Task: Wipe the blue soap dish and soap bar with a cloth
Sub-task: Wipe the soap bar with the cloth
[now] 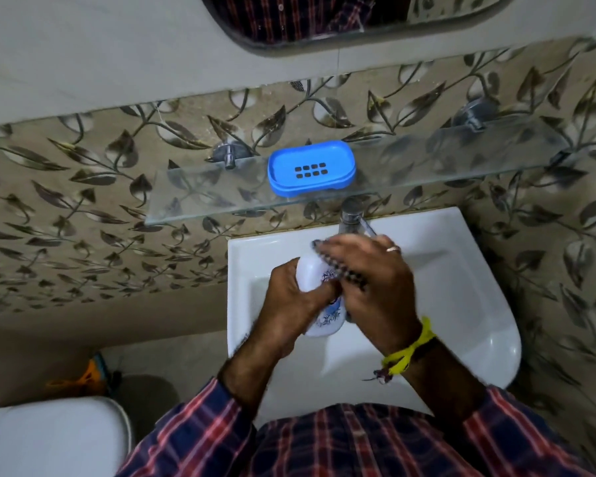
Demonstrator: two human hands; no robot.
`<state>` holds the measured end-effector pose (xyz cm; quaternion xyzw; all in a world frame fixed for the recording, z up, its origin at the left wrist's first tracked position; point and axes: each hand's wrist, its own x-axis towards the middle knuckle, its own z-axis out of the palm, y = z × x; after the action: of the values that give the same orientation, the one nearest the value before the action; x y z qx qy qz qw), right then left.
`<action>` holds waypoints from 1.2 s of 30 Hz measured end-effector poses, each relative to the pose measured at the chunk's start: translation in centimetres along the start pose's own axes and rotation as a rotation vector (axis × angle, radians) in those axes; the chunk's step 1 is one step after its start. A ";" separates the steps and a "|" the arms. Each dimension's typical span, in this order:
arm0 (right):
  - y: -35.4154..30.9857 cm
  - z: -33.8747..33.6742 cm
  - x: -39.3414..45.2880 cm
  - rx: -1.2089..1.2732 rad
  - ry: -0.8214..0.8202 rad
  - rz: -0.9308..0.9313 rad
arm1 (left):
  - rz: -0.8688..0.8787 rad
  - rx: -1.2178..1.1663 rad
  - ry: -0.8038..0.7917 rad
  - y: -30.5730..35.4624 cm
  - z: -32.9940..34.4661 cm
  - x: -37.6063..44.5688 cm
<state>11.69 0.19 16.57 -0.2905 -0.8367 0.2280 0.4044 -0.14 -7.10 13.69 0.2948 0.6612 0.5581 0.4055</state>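
Note:
The blue soap dish (311, 169) stands empty on the glass shelf (200, 197) above the basin, its drain holes showing. Over the basin, my left hand (291, 297) grips a white soap bar (319, 297) with a blue printed wrapper pattern. My right hand (372, 287) presses a dark checked cloth (344, 270) flat against the top of the soap bar. Most of the cloth is hidden under my right palm.
The white washbasin (461, 287) lies below my hands, with a chrome tap (350, 216) just beyond my fingers. A mirror (324, 18) hangs above the shelf. A white toilet lid (49, 438) sits at the lower left.

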 end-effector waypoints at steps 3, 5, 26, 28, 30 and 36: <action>-1.1 -0.6 0.2 -0.138 -0.258 -0.316 | 0.064 0.124 0.062 -0.2 -0.1 -0.4; -0.7 -0.8 0.2 -0.090 -0.305 -0.275 | 0.111 0.128 0.072 -0.1 -0.4 -0.6; 1.8 0.4 -1.2 0.792 -0.147 0.491 | 0.079 -0.462 0.075 -1.3 -0.7 -1.0; 2.1 0.0 -0.9 0.774 -0.156 0.459 | 0.039 -0.508 0.010 -1.4 -0.4 -1.0; 2.0 -0.6 -0.2 0.725 -0.183 0.404 | 0.018 -0.506 -0.050 -1.2 -0.5 -1.2; 1.6 -2.0 2.0 0.118 -0.381 -0.037 | 0.026 -0.019 -0.259 2.2 -4.6 1.5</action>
<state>12.80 3.03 17.80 -0.2025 -0.8885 0.3199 0.2594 -4.95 -7.68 15.74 0.3692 0.5940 0.5268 0.4830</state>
